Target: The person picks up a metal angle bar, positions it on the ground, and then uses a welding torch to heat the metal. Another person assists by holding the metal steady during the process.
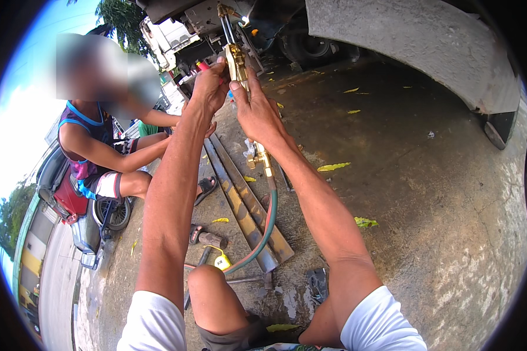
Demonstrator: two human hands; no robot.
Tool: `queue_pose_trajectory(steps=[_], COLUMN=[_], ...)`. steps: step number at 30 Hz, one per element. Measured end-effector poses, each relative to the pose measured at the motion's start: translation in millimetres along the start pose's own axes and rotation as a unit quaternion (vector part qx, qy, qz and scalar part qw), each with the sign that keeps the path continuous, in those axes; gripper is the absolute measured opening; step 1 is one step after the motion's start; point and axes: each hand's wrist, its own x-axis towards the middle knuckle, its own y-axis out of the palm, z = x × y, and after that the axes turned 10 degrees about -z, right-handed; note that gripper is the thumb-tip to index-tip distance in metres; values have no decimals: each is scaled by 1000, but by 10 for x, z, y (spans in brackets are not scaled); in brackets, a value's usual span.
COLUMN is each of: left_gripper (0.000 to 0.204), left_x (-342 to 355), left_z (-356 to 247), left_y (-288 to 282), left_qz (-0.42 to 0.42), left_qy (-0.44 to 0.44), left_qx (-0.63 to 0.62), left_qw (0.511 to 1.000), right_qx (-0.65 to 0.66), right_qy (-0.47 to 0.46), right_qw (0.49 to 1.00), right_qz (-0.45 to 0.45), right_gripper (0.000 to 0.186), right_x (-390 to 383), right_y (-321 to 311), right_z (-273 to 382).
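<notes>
Near the top centre of the frame, I've got the brass torch (235, 55), its twin tubes angled up toward the vehicle underside; its tip is small against that clutter, so I can't make out the nozzle's end clearly. Right hand (257, 114) is closed round the torch body, thumb on top; most of its fingers are hidden behind, and the hand also covers the mid-handle. A brass valve (252, 161) shows again below the wrist, then the teal and red hose (271, 219) curves down to lower centre and drops out of sight behind the raised knee (214, 286).

Left hand (209, 90) is just beside the torch, fingers curled on a red object (202, 65); only its end pokes out, so I can't name it. Whether this hand also touches the torch, I can't tell.

Centre of frame: two long metal bars (240, 202) lie on the concrete ground (416, 234), far ends lost behind the hands. A yellow item (222, 261) sits lower centre, partly cut by the knee. Black scrap (317, 285) right of that, kind unclear.

Upper left, a seated co-worker (99, 140) has the head blurred out, one arm partly behind my wearer's left forearm. Motorbike (88, 202) behind, partly blocked. Upper right, a grey curved panel (416, 47) runs off the top; the tyre (307, 50) beside it is deep in shadow.
</notes>
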Motion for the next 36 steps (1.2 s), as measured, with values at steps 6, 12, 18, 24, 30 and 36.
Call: queue_pose_trajectory(steps=[6, 12, 18, 24, 30, 36], left_gripper=[30, 29, 28, 27, 28, 29], left_x=[67, 41, 102, 142, 106, 179], left_z=[41, 53, 67, 81, 104, 115], left_y=[-56, -19, -93, -122, -68, -154], left_qz=[4, -12, -13, -20, -25, -14], left_qy=[-6, -9, -9, -15, -14, -11], left_qx=[-16, -5, 1, -5, -14, -23], left_qw=[1000, 1000, 1000, 1000, 999, 1000], right_qx=[-5, 1, -5, -8, -14, -13], right_qy=[10, 3, 11, -4, 0, 8], right_qw=[1000, 1000, 1000, 1000, 1000, 1000], right_qz=[7, 4, 13, 10, 6, 11], right_gripper=[64, 63, 64, 66, 66, 65], right_x=[-3, 16, 0, 3, 25, 3], right_y=[11, 13, 19, 31, 30, 31], right_z=[2, -48, -28, -54, -104, -65])
